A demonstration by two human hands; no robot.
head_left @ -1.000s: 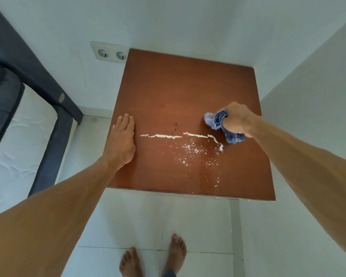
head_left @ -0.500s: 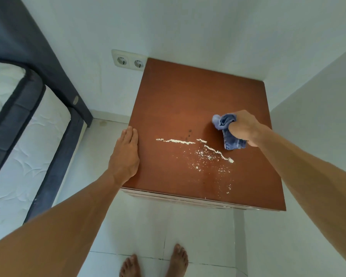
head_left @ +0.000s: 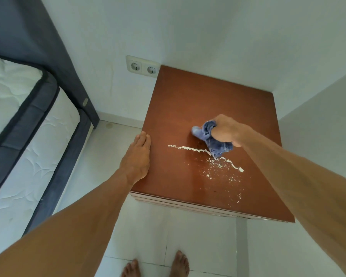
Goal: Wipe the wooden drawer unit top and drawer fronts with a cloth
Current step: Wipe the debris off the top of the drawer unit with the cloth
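The drawer unit [head_left: 198,100] has a smooth, reddish-brown wooden top and stands in a corner between white walls. A thin line of white powder [head_left: 185,147] crosses the top. It starts between the two hands, passes under the cloth and ends just on the near side of the right wrist. Loose white specks [head_left: 214,170] are scattered nearer the person than the right hand.

The cloth [head_left: 210,136] is blue and bunched. The right hand [head_left: 226,129] grips it in curled fingers, and its lower end touches the powder line. The left hand [head_left: 137,158] lies flat on the top's left edge with its fingers straight and together, holding nothing, well apart from the cloth.

Beyond the left hand, a double wall socket [head_left: 143,66] sits just beside the unit's far left corner. To the left of that hand is a bed [head_left: 28,140] with a white quilted mattress, dark edging and a dark headboard.

Below both hands, two bare feet [head_left: 179,263] stand on the pale tiled floor and are cut off by the frame. The right forearm covers part of the top's right side. The drawer fronts [head_left: 188,205] show only as a thin strip under the near edge, too foreshortened to make out.
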